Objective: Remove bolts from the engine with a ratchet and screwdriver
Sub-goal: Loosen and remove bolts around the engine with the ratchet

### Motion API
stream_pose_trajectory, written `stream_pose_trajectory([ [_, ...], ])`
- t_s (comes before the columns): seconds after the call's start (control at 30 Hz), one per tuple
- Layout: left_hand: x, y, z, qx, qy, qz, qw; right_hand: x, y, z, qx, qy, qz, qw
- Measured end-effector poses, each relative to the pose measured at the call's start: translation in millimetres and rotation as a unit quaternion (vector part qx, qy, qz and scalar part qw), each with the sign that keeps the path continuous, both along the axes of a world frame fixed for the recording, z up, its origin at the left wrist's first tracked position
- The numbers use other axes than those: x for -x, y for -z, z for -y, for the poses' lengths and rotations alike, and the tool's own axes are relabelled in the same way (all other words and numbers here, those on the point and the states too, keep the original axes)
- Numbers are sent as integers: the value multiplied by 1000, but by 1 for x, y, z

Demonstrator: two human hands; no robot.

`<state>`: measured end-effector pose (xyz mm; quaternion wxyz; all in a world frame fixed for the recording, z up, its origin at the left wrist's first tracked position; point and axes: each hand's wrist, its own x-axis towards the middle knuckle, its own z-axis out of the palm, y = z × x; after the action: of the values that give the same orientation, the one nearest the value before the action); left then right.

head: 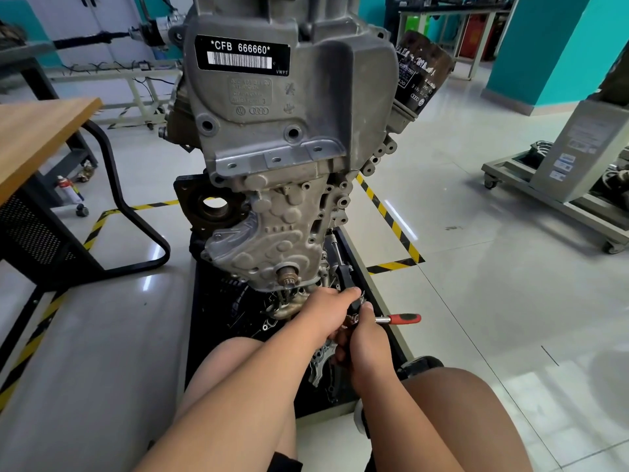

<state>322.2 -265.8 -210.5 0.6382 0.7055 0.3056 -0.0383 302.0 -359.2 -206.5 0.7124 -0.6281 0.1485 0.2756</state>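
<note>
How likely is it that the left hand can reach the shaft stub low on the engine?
Probably yes: the left hand lies close to the shaft stub, nothing between them, though it grips the screwdriver and would have to let go.

Engine (292, 137) stands on the cart (207, 335) ahead of you, desk (34, 137) to its left, oil filter (422, 73) on its upper right

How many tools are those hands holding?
2: a red-handled ratchet in the right hand, and a black-handled screwdriver in the left hand, beside the engine. Others may be hidden.
</note>
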Motion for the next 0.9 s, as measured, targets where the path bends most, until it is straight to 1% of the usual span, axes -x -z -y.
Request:
stream_pose_trajectory([
  [0.1, 0, 0, 0, 2, 1, 5, 1000, 0, 4, 1, 71, -11, 52, 996],
  [0.17, 0, 0, 0, 5, 0, 7, 1000, 0, 6, 1, 113, -9, 110, 987],
  [0.23, 0, -1, 0, 11, -1, 12, 1000, 4, 3, 2, 150, -14, 189, 970],
  [0.3, 0, -1, 1, 19, -1, 13, 1000, 7, -1, 4, 187, -48, 252, 948],
  [0.4, 0, -2, 1, 20, 5, 10, 1000, 7, -1, 5, 256, -103, 308, 911],
  [0.43, 1, -3, 1, 17, 5, 9, 1000, 6, -1, 5, 263, -111, 313, 906],
  [0.5, 1, -3, -2, 14, 1, -1, 1000, 6, -2, 5, 241, -107, 300, 917],
  [0.57, 2, -5, -4, 14, -2, -12, 1000, 7, 0, 3, 167, -73, 262, 948],
  [0.63, 2, -7, -4, 20, 0, -18, 1000, 5, 0, 1, 77, -27, 200, 976],
  [0.7, 3, -9, -3, 29, 9, -23, 999, 1, -2, 0, 13, 3, 124, 992],
  [0.77, 3, -8, 0, 31, 24, -29, 999, -3, -5, 2, -50, 23, 34, 998],
  [0.83, 5, -8, 1, 30, 35, -33, 998, -4, -8, 3, -129, 37, -45, 990],
  [0.9, 6, -10, 3, 33, 39, -34, 998, -5, -10, 3, -183, 43, -95, 978],
])
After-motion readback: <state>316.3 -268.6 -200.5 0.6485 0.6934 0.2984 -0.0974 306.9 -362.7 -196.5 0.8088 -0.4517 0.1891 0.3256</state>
